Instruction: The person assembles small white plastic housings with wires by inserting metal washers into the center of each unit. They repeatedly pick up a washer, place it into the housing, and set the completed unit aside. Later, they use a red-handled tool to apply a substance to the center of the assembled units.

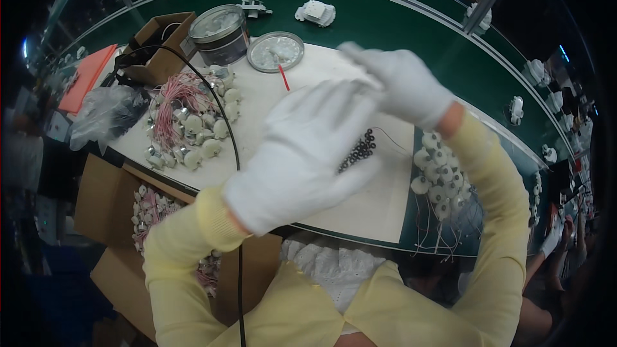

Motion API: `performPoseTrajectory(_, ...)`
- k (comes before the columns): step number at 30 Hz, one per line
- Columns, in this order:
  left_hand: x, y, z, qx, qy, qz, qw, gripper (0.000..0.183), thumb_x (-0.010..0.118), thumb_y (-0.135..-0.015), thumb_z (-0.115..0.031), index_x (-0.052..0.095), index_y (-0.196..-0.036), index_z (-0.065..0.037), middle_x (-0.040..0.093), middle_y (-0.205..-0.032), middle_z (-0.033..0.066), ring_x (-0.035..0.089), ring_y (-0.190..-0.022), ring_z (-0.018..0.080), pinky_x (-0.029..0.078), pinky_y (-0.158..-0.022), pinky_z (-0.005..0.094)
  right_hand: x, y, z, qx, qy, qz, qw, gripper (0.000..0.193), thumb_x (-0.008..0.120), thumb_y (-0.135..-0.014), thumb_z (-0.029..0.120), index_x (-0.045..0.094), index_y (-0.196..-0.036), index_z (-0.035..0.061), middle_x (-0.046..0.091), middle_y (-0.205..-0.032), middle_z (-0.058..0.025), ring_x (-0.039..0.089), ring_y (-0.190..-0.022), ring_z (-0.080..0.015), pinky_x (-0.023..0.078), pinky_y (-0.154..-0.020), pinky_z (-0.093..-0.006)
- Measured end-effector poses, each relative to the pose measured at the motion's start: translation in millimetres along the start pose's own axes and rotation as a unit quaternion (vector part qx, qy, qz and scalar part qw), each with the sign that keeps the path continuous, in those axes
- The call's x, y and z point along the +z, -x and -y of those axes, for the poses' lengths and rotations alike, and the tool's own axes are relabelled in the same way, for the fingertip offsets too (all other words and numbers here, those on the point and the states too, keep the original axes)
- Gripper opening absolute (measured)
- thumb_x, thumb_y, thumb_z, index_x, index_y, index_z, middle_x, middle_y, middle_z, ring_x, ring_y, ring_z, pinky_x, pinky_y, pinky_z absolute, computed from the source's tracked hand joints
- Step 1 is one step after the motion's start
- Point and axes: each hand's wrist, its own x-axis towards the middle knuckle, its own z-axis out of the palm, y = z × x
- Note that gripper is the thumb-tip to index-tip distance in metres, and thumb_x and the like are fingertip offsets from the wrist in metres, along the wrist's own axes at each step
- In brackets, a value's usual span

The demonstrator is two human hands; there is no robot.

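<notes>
White gloves cover both my hands, which meet above the white work surface. My left hand is spread, its thumb apart and its fingers stretched toward the right hand. My right hand overlaps those fingertips and is smeared by motion; whether anything lies between the hands is hidden. Just below them sits a cluster of small black rings, partly covered by my left hand. To the right lie several small motors with white round caps and thin wires. Another pile of capped motors with pink wires lies left.
An open tin stands at the back beside its lid, which holds pale paste and a red stick. A black cable crosses the left side. A cardboard box holds more motors. White housings sit on the green belt.
</notes>
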Motion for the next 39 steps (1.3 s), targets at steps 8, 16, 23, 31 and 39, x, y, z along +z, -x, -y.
performPoseTrajectory(8,-6,199,43,-0.271,-0.112,-0.064,0.954,0.051,0.054,-0.094,-0.015,0.048,-0.141,0.006,0.054,-0.140,0.0229,0.051,-0.129,0.0405,0.036,-0.112,0.0497,113,-123,0,-0.235,0.083,0.063,0.966,0.026,0.067,-0.082,0.016,0.062,-0.108,0.0122,0.059,-0.070,-0.0066,0.060,-0.062,-0.0297,0.048,-0.057,-0.0406)
performPoseTrajectory(16,26,215,49,-0.222,-0.109,-0.035,0.968,0.040,0.042,-0.100,-0.033,0.066,-0.120,-0.008,0.065,-0.123,0.0090,0.050,-0.125,0.0306,0.020,-0.116,0.0489,112,-135,-19,-0.113,-0.177,-0.010,0.978,0.011,0.066,-0.093,0.010,0.072,-0.102,0.0065,0.069,-0.080,-0.0093,0.063,-0.065,-0.0189,0.051,-0.063,-0.0299)
performPoseTrajectory(23,26,211,52,-0.211,-0.126,-0.059,0.968,0.034,0.049,-0.093,-0.028,0.066,-0.117,-0.011,0.063,-0.119,0.0060,0.052,-0.119,0.0269,0.025,-0.110,0.0466,117,-126,-21,0.151,-0.319,-0.017,0.935,0.021,0.064,-0.101,0.018,0.073,-0.111,0.0013,0.075,-0.092,-0.0062,0.066,-0.081,-0.0094,0.053,-0.076,-0.0242)
performPoseTrajectory(31,27,213,53,-0.219,-0.112,-0.059,0.968,0.034,0.053,-0.087,-0.024,0.068,-0.116,-0.012,0.063,-0.120,0.0056,0.052,-0.119,0.0268,0.025,-0.111,0.0469,130,-130,-24,0.249,-0.330,-0.013,0.910,0.031,0.061,-0.102,0.029,0.073,-0.111,0.0020,0.073,-0.084,-0.0051,0.064,-0.070,-0.0097,0.052,-0.069,-0.0233)
performPoseTrajectory(39,27,211,50,-0.221,-0.124,-0.051,0.966,0.035,0.052,-0.089,-0.023,0.067,-0.118,-0.013,0.062,-0.122,0.0052,0.050,-0.122,0.0276,0.022,-0.114,0.0475,135,-127,-31,0.282,-0.369,-0.009,0.886,0.039,0.056,-0.103,0.035,0.072,-0.109,-0.0004,0.072,-0.085,-0.0035,0.062,-0.067,-0.0081,0.049,-0.064,-0.0226)
